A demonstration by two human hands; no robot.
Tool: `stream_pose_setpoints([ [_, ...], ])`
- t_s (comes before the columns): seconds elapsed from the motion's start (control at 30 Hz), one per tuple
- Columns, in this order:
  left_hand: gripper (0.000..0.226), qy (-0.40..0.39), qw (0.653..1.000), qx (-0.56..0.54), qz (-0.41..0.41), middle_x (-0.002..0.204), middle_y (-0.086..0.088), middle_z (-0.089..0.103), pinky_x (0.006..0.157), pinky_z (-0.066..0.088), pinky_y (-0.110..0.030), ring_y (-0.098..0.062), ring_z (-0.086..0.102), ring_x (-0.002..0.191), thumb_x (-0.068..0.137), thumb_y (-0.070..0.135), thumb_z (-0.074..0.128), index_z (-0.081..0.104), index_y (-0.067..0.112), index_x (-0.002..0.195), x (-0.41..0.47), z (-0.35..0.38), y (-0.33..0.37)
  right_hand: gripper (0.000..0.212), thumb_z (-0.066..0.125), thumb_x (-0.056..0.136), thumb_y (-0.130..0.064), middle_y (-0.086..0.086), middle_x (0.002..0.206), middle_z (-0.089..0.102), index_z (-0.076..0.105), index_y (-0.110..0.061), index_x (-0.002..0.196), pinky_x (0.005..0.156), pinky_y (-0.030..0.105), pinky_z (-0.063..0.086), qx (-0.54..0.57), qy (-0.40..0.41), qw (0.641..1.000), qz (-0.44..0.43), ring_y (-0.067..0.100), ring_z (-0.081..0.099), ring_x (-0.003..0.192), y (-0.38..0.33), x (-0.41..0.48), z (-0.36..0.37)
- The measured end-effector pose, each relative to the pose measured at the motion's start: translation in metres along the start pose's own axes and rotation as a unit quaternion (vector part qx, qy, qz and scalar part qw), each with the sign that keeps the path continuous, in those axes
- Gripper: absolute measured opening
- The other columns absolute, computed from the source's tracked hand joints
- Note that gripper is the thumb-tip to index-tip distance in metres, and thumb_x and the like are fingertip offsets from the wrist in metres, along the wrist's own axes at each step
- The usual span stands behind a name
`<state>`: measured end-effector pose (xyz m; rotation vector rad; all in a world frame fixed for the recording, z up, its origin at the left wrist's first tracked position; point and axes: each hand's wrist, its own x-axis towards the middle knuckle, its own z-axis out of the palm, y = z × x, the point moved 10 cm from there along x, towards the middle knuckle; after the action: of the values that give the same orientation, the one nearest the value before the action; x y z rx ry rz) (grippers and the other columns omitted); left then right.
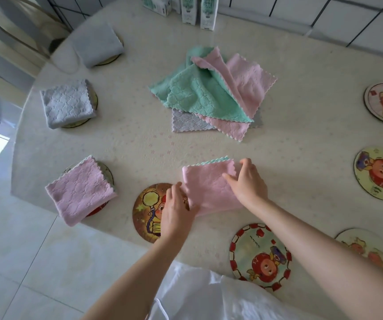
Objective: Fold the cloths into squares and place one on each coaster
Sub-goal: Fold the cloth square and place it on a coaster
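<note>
Pink cloth (209, 192) lies on the pale table (139, 144), floor (24, 250) seemingly tiled.

I counted eight coasters (379, 174) and three folded cloths (67, 103). One cloth (209, 188) was half-folded; the heap's (199, 93) number I couldn't tell.

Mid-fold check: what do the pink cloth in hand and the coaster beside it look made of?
The pink cloth looks like soft matte microfibre: fuzzy nap, embossed pattern, zigzag edge. The coaster seems a thin stiff disc, perhaps cork or board, with a printed cartoon top.
</note>
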<state>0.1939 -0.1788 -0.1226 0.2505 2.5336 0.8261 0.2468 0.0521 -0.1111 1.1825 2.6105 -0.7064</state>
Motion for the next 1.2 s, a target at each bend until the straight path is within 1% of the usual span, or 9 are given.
stream_pose_setpoints([
  [0.13,0.055,0.048,0.941,0.208,0.262,0.134,-0.004,0.048,0.093,0.047,-0.041,-0.027,0.049,0.117,0.078,0.022,0.071,0.05,0.017,0.128,-0.012,0.009,0.041,0.076,0.068,0.077,-0.051,0.014,0.116,0.049,0.034,-0.013,0.133,0.057,0.036,0.047,-0.119,0.052,0.985,-0.116,0.033,0.053,0.097,-0.023,-0.039,0.006],
  [0.2,0.043,0.016,0.92,0.232,0.316,0.147,-0.004,0.04,0.108,0.036,-0.048,-0.031,0.036,0.136,0.087,0.022,0.061,0.054,0.018,0.129,-0.013,0.021,0.043,0.079,0.072,0.074,-0.049,0.014,0.115,0.048,0.035,-0.012,0.135,0.058,0.036,0.046,-0.135,0.042,0.983,-0.116,0.034,0.051,0.096,-0.021,-0.048,0.015],
  [0.37,0.062,-0.055,0.934,0.254,0.243,0.159,0.004,0.017,0.118,0.016,-0.048,-0.029,0.011,0.146,0.091,0.046,0.026,0.029,0.024,0.149,0.005,0.023,0.019,0.069,0.068,0.08,-0.047,0.011,0.122,0.045,0.037,-0.013,0.131,0.061,0.031,0.038,-0.069,0.003,0.997,-0.02,0.031,0.049,0.106,0.012,-0.052,0.022],
  [0.53,0.066,-0.066,0.956,0.223,0.18,0.161,0.003,0.001,0.119,0.008,-0.039,-0.024,0.001,0.148,0.098,0.031,0.039,0.007,0.017,0.153,0.026,0.018,0.02,0.04,0.066,0.084,-0.031,0.009,0.117,0.047,0.045,-0.014,0.114,0.072,0.034,0.043,0.009,-0.028,0.999,0.034,0.031,0.05,0.102,0.029,-0.051,0.023],
  [0.63,0.063,-0.047,0.975,0.175,0.132,0.158,-0.004,0.016,0.117,0.019,-0.039,-0.025,0.013,0.144,0.094,0.023,0.041,0.014,0.014,0.15,0.039,0.009,0.028,0.034,0.061,0.083,-0.019,0.007,0.113,0.053,0.047,-0.014,0.114,0.077,0.035,0.047,0.06,-0.052,0.994,0.069,0.028,0.054,0.098,0.035,-0.046,0.028],
  [0.8,0.065,-0.057,0.976,0.177,0.11,0.14,-0.01,0.039,0.105,0.034,-0.039,-0.029,0.035,0.123,0.09,0.015,0.046,0.018,0.011,0.148,0.059,0.006,0.045,0.031,0.059,0.081,-0.015,0.001,0.1,0.059,0.047,-0.017,0.109,0.06,0.03,0.047,0.218,-0.1,0.959,0.149,0.023,0.062,0.08,0.041,-0.044,0.037],
  [0.93,0.059,-0.091,0.991,-0.073,-0.068,0.12,-0.007,0.054,0.072,0.053,-0.027,-0.02,0.056,0.097,0.084,0.004,0.053,0.035,0.014,0.14,0.079,-0.001,0.037,0.026,0.062,0.078,-0.018,0.007,0.082,0.06,0.055,-0.007,0.101,0.05,0.028,0.036,0.364,-0.122,0.898,0.217,0.022,0.049,0.056,0.047,-0.049,0.044],
  [1.1,0.046,-0.129,0.95,-0.217,-0.185,0.097,-0.005,0.063,0.046,0.047,-0.022,-0.015,0.06,0.071,0.079,0.018,0.067,0.055,0.016,0.124,0.074,-0.001,0.024,0.017,0.065,0.08,-0.021,0.009,0.074,0.049,0.059,-0.007,0.088,0.048,0.03,0.029,0.372,-0.161,0.884,0.234,0.019,0.039,0.055,0.047,-0.056,0.047],
  [1.2,0.035,-0.137,0.93,-0.291,-0.179,0.09,-0.011,0.065,0.047,0.043,-0.027,-0.025,0.056,0.064,0.078,0.017,0.069,0.063,0.016,0.112,0.065,-0.009,0.019,0.026,0.064,0.082,-0.028,0.01,0.082,0.055,0.064,-0.004,0.093,0.048,0.029,0.034,0.364,-0.167,0.89,0.217,0.021,0.046,0.059,0.042,-0.058,0.044],
])
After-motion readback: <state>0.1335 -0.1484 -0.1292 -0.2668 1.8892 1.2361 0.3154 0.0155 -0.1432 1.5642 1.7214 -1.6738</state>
